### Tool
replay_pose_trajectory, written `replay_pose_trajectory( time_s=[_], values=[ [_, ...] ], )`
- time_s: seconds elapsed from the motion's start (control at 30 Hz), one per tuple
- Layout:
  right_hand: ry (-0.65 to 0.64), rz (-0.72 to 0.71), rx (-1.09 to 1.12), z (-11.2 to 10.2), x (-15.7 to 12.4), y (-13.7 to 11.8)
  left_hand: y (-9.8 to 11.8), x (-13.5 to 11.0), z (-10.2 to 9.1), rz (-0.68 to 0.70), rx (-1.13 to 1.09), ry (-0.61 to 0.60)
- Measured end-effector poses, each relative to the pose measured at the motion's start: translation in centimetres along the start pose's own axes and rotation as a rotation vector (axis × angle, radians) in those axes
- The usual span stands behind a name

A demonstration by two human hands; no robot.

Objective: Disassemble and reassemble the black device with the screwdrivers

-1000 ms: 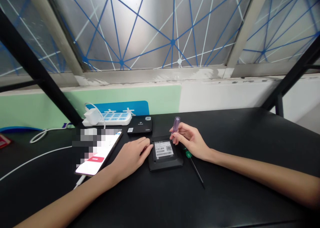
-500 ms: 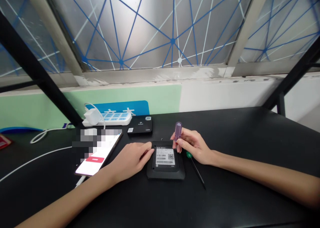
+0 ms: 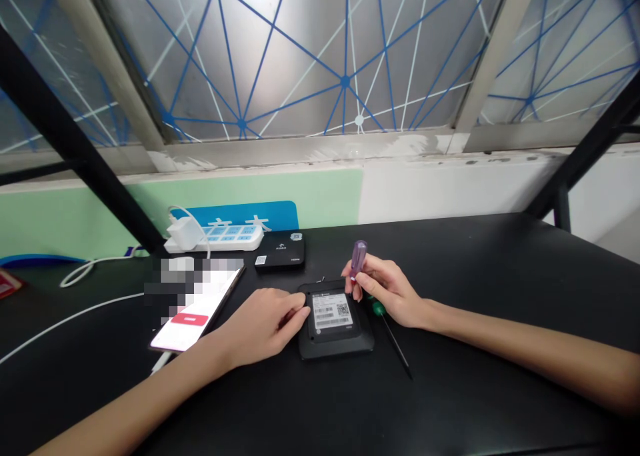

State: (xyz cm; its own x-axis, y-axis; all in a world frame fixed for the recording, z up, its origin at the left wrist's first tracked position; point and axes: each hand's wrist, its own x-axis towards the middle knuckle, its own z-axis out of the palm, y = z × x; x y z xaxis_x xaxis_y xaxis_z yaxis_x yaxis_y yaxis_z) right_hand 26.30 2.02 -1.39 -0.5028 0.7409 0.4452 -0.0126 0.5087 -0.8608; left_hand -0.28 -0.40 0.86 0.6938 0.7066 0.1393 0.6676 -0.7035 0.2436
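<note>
A black square electronic device (image 3: 313, 349) lies on the desk with its labelled underside up. A white label (image 3: 331, 311) with a QR code and barcodes covers its middle, and small dark holes show near its corners. My left hand (image 3: 270, 319) is closed at the device's left edge, thumb and forefinger touching it. In my right hand (image 3: 390, 286) is a screwdriver with a purple translucent handle (image 3: 359, 259), held nearly upright over the device's far right corner; its tip is hidden by my fingers. Beneath that hand lies a green-handled screwdriver (image 3: 393, 343) with a dark shaft. Tiny screws (image 3: 321, 279) rest just behind the device.
Another black box (image 3: 281, 251) stands further back. To its left are a white power strip (image 3: 235, 236) with a white charger (image 3: 185, 233) plugged in. A lit phone (image 3: 193, 319), partly pixelated, sits beside my left forearm with a white cable (image 3: 75, 319) nearby.
The device has shifted slightly right and turned a little. The purple handle leans a bit more to the right. Both hands stay in nearly the same places.
</note>
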Motion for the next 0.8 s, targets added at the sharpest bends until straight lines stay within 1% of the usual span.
replay_pose_trajectory(
  time_s=[0.07,0.27,0.43,0.5,0.6,0.7,0.8],
  values=[
    [-0.012,0.000,0.009,-0.04,0.00,-0.01,0.04,-0.07,0.06,0.017,-0.008,-0.011],
    [-0.051,-0.002,-0.069,-0.03,-0.31,-0.21,0.18,-0.14,0.28,0.047,-0.048,-0.003],
    [-0.042,-0.032,-0.117,0.05,-0.28,-0.22,-0.12,0.07,0.27,-0.031,-0.019,0.042],
    [-0.025,-0.020,-0.090,0.08,-0.16,-0.19,-0.26,0.10,0.24,-0.058,-0.018,0.048],
    [-0.010,0.015,-0.058,0.17,0.02,-0.24,-0.31,0.09,0.23,-0.058,-0.032,0.054],
    [0.008,0.040,-0.086,0.30,0.18,-0.24,-0.28,0.09,0.33,-0.064,-0.022,0.075],
    [0.051,0.021,-0.128,0.38,0.33,-0.03,-0.30,0.06,0.55,-0.125,0.010,0.101]
  ],
)
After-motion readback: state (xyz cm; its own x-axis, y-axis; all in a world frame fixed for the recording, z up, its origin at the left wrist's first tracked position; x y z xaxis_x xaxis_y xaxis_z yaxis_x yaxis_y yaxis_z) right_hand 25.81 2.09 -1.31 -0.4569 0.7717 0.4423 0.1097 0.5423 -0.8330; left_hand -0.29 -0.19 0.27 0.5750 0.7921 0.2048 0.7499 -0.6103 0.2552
